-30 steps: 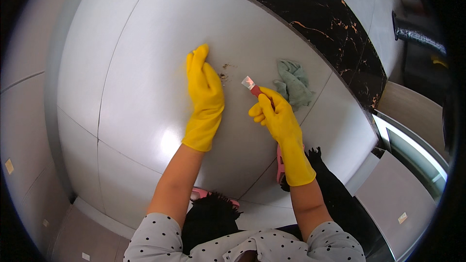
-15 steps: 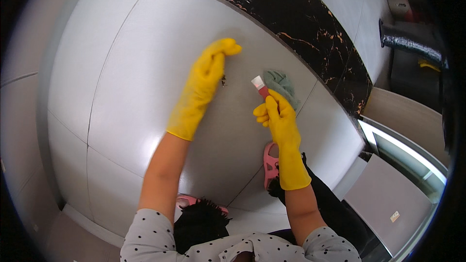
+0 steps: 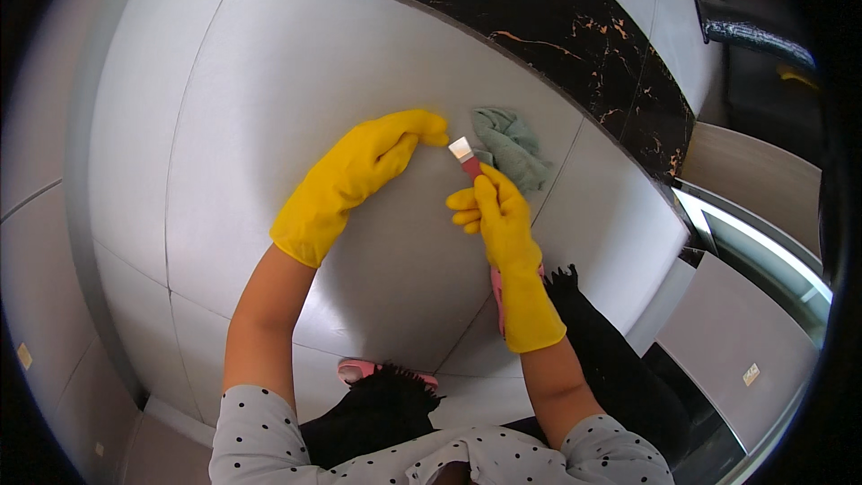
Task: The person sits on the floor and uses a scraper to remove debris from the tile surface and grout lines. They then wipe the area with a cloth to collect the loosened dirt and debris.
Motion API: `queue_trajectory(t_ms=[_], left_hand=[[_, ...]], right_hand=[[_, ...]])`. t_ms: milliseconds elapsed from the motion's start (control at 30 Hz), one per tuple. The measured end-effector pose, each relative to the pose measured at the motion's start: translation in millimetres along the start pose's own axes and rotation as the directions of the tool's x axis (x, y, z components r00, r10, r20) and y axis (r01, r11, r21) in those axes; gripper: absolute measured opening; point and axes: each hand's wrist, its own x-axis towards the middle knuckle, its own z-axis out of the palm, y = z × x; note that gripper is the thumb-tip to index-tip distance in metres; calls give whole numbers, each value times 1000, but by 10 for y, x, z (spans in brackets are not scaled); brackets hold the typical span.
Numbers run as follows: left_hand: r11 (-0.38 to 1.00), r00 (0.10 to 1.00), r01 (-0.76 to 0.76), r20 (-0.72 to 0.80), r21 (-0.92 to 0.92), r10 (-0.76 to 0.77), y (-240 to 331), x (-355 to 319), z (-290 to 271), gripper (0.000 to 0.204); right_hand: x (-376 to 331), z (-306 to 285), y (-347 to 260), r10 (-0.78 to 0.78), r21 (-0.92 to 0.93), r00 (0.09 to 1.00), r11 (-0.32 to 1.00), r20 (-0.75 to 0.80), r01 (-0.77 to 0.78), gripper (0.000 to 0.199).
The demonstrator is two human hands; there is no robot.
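My right hand [image 3: 505,226], in a yellow rubber glove, grips the red handle of a small scraper [image 3: 464,154]. Its flat, pale, shiny blade points up and to the left. Just left of the blade is my left hand [image 3: 382,148], gloved in the same yellow, with fingers drawn together and curled. Whatever those fingers may hold cannot be made out. Beyond my right hand a crumpled grey-green cloth [image 3: 512,151] lies on the light grey tiled floor [image 3: 260,108].
A black marble strip [image 3: 557,27] with orange veins borders the floor at the far right. On the right stand a grey panel [image 3: 732,350] and a white-framed glass piece [image 3: 754,251]. My pink shoes [image 3: 356,371] are on the tiles below my hands.
My left hand has come down and turned rightward, its fingertips now close to the blade. The scraper has shifted slightly left with my right hand. A small dark spot beside the left glove no longer shows.
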Motion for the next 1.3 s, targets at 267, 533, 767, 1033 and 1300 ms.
queue_trajectory(t_ms=[267, 533, 767, 1033, 1300], left_hand=[[760, 939, -137, -327, -636, -104, -175, 78, -20, 45], [844, 970, -53, -230, -533, -84, -230, 61, 71, 60], [878, 973, 22, -190, -478, -128, -200, 17, 57, 59], [890, 977, 27, -177, -455, -120, -169, 51, 59, 54], [898, 972, 49, -184, -436, -143, -195, 60, 59, 56]], right_hand=[[-327, 458, -30, 330, -148, 936, 939, 124, -311, 48], [-166, 722, -12, 321, -63, 946, 946, 49, -318, 46], [-45, 828, -166, 312, -80, 950, 948, 33, -309, 45], [125, 823, -144, 287, -73, 956, 957, 65, -282, 46], [253, 736, -104, 215, -51, 959, 977, 186, -209, 45]])
